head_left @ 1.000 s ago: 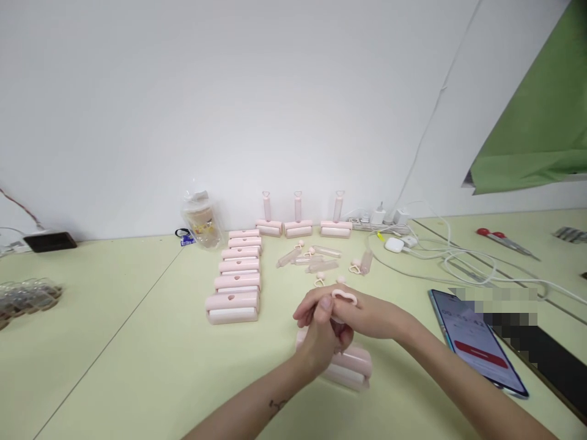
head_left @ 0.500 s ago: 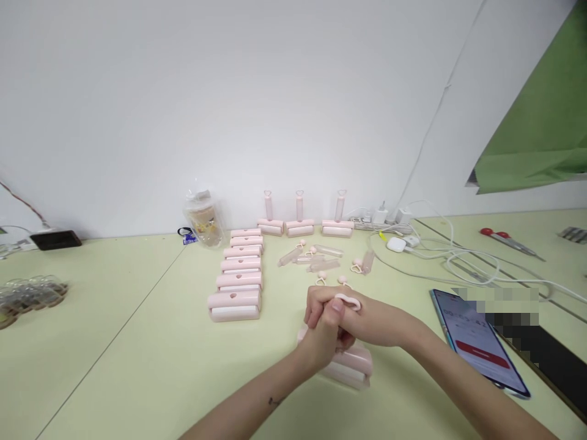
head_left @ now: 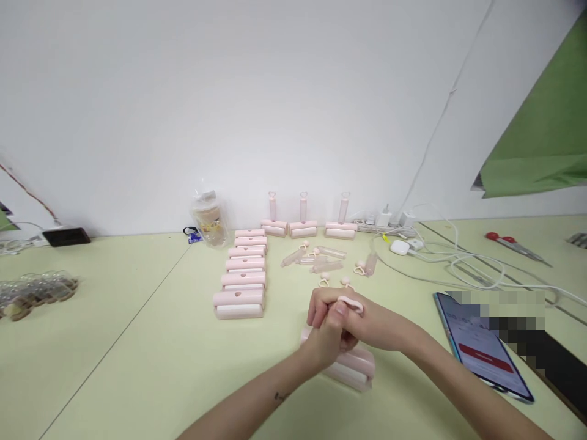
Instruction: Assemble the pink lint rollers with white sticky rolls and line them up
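My left hand [head_left: 324,340] and my right hand [head_left: 373,319] are closed together, fingers wrapped around one upright handle mostly hidden in the grip. Its pale pink loop [head_left: 351,304] sticks out on top between thumb and knuckles. Directly below the fists lies a pink lint roller head [head_left: 352,368] with a white roll, partly covered by my hands; whether the handle joins it is hidden. Just beyond my hands are several clear pink handle tubes [head_left: 327,266] and loose round caps with heart-shaped loops [head_left: 324,280].
A column of pink roller heads [head_left: 238,304] stands left of my hands. Along the wall are three assembled lint rollers [head_left: 303,228] and a bagged cup [head_left: 211,225]. To the right lie a phone [head_left: 485,354], white cables [head_left: 458,269] and red-handled scissors [head_left: 516,246]. Clear containers [head_left: 39,294] sit far left.
The view has shifted slightly, so everything appears a little further right. Both hands keep the same clasped grip over the roller head.
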Demonstrator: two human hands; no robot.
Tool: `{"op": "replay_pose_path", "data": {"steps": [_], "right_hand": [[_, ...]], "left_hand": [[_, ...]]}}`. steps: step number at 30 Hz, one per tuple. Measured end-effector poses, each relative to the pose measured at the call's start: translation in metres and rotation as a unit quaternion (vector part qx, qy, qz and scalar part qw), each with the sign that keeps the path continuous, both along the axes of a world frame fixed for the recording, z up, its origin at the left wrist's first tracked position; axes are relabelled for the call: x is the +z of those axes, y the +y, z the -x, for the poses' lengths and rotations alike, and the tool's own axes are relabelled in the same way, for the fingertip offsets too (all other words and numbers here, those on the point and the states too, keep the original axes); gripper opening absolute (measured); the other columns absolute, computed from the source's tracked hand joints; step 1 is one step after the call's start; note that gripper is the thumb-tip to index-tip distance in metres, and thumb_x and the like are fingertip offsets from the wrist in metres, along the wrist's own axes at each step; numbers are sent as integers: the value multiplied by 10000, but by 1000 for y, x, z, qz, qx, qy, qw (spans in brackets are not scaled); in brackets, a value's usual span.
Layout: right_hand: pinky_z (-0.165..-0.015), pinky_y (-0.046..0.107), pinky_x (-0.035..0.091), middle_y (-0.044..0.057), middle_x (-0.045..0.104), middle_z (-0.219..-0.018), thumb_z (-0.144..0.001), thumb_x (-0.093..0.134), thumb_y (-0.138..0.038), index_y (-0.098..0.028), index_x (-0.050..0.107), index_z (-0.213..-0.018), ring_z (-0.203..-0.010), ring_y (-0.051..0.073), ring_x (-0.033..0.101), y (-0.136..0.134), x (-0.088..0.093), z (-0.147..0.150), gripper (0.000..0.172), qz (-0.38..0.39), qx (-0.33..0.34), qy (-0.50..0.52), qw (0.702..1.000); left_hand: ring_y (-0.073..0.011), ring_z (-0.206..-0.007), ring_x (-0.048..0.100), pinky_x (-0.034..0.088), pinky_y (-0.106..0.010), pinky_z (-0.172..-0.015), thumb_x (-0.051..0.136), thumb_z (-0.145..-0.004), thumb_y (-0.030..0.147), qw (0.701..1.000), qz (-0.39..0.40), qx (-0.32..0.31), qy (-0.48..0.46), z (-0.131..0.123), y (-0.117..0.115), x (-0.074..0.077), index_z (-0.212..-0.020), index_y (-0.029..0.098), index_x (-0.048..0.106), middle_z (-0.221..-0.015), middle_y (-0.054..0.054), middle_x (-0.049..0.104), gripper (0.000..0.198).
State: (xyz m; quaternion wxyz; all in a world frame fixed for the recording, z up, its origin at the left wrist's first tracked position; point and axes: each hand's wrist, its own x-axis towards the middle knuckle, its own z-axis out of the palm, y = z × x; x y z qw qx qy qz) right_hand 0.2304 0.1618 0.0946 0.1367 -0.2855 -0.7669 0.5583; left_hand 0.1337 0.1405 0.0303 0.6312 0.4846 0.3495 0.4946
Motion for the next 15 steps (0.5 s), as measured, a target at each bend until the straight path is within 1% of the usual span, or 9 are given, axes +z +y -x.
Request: {"op": "replay_pose_path", "data": {"steps": [2,4,6,8,9,10,12,14,15], "right_hand": [[-444,191,448,7,588,-813,-873,390,-318,-216,543,-904,-547,95,547,3,-2,-2,185,18,9,7,1000],[-488,224,484,43,569,-1071,-891,387,-399,-273,463,-1114,-618,108,592,7,-5,-4,268,15,-2,22,1000],[-687,315,518,72,506,-1211,-864,441,-487,-301,362,-1237,-852,172,613,11,-7,-8,424,-41,-25,68,997],[-897,398,431,95,509,-1207,-810,484,-577,-269,360,-1261,-1064,230,532,14,-10,-15,560,-109,-49,141,983],[-942,412,390,100,525,-1180,-783,509,-600,-250,399,-1239,-1112,248,495,14,-11,-19,585,-135,-59,166,975],[-947,414,380,98,542,-1145,-762,542,-598,-241,452,-1193,-1110,258,493,14,-14,-23,567,-155,-71,173,970],[-883,380,421,73,571,-1058,-741,625,-511,-235,557,-1038,-1011,245,544,11,-19,-29,411,-185,-100,144,967],[-830,339,438,45,588,-958,-746,663,-398,-229,597,-908,-923,215,565,7,-26,-33,243,-216,-122,115,962],[-821,330,439,37,590,-925,-760,653,-368,-229,599,-887,-897,205,566,4,-29,-33,196,-230,-128,119,957]], "left_hand": [[-42,-262,183,108,-213,-299,369,-593,787,1000,-5,-2,-2,0,2,-1,-464,227,341,-292,88,238,575],[-46,-243,188,107,-211,-277,370,-544,835,1000,-12,-12,-8,0,3,-2,-485,220,371,-296,87,268,618],[-48,-249,218,131,-209,-275,372,-470,882,999,-22,-24,-15,1,4,-3,-485,211,389,-316,79,303,671],[-54,-272,269,174,-210,-296,336,-428,914,999,-32,-28,-23,3,3,-2,-471,196,415,-337,63,337,723],[-59,-289,297,198,-211,-314,312,-437,919,999,-35,-28,-26,4,2,-2,-465,187,431,-347,53,355,742],[-64,-303,318,218,-212,-332,279,-471,915,999,-36,-27,-29,5,1,-2,-462,180,442,-356,44,370,752],[-69,-320,336,248,-216,-361,210,-566,880,999,-30,-22,-35,6,-1,-2,-465,180,438,-364,38,377,743],[-72,-325,331,260,-218,-374,168,-629,842,999,-21,-20,-40,5,-1,-4,-475,188,420,-363,41,370,717],[-74,-325,326,259,-219,-375,158,-642,832,999,-17,-22,-42,4,-1,-5,-480,192,414,-359,43,364,708]]}}
